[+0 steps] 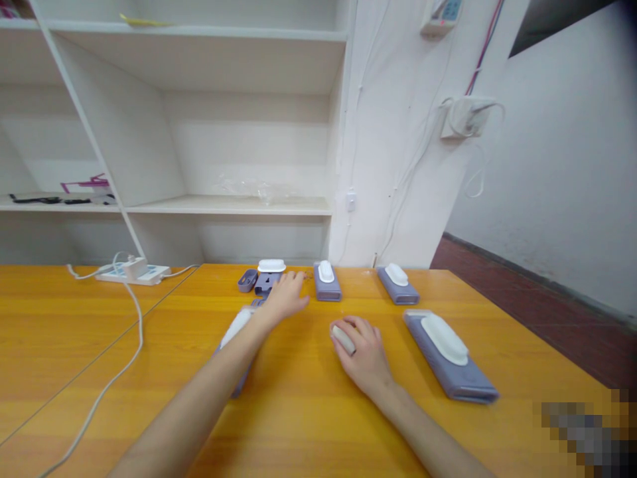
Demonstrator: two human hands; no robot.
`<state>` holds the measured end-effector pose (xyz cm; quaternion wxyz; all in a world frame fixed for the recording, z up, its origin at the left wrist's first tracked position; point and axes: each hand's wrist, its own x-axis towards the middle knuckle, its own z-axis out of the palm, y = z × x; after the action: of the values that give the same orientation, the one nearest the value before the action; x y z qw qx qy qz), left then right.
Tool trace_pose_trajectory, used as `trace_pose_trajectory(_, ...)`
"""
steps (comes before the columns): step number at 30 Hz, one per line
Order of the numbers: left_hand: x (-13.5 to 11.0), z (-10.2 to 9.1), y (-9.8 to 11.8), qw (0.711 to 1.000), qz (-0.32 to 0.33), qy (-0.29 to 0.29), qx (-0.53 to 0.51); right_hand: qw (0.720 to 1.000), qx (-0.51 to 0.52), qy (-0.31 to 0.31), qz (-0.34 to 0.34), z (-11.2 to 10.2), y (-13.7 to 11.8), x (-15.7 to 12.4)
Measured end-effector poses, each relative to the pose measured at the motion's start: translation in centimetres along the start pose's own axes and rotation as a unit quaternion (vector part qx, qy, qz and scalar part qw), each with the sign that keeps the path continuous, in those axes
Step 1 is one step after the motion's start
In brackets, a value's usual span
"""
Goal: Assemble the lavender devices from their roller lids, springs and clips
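My left hand (287,297) reaches to the far side of the table with its fingers stretched out, beside a grey-purple plastic part (266,283). A white oval piece (271,265) lies just behind that part, and a small grey-purple tray-like part (247,280) sits to its left. Closer to me, my right hand (365,355) is closed round a small off-white rounded block (344,340), low over the table. Under my left forearm, another grey-purple case with a white oval piece (237,325) is partly hidden.
Grey-purple cases with white ovals stand at the back middle (327,290), back right (401,292) and right (450,372) of the wooden table (308,425). A power strip (133,272) with a trailing white cable (141,332) lies left. White shelves (239,206) rise behind.
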<state>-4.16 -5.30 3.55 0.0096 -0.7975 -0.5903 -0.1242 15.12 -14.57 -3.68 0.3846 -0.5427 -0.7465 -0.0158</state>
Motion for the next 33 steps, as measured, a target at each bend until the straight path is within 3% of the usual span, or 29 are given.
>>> trace_pose_trajectory(3,1.5,-0.5,-1.8,0.996,-0.080,0.017,0.027,0.999,-0.036,-0.026,0.003,-0.1,-0.1,0.0)
trace_pose_trajectory(7,2.5,0.4,-3.7,0.981,-0.185,0.005,0.057,0.992,-0.106,0.009,0.074,0.1,1.1,0.2)
trace_pose_trajectory(11,3.1,1.6,-4.2,0.966,-0.253,-0.005,0.062,0.970,-0.184,0.061,0.146,0.1,2.3,0.4)
trace_pose_trajectory(14,3.6,2.1,-4.2,0.958,-0.283,0.005,0.058,0.967,-0.192,0.075,0.147,0.1,2.5,0.4)
trace_pose_trajectory(21,4.5,2.5,-5.2,0.950,-0.309,-0.006,0.035,0.973,-0.179,0.079,0.124,0.3,2.2,0.3)
trace_pose_trajectory(33,3.4,2.4,-5.2,0.964,-0.265,0.018,0.013,0.973,-0.181,0.063,0.130,0.3,2.2,0.3)
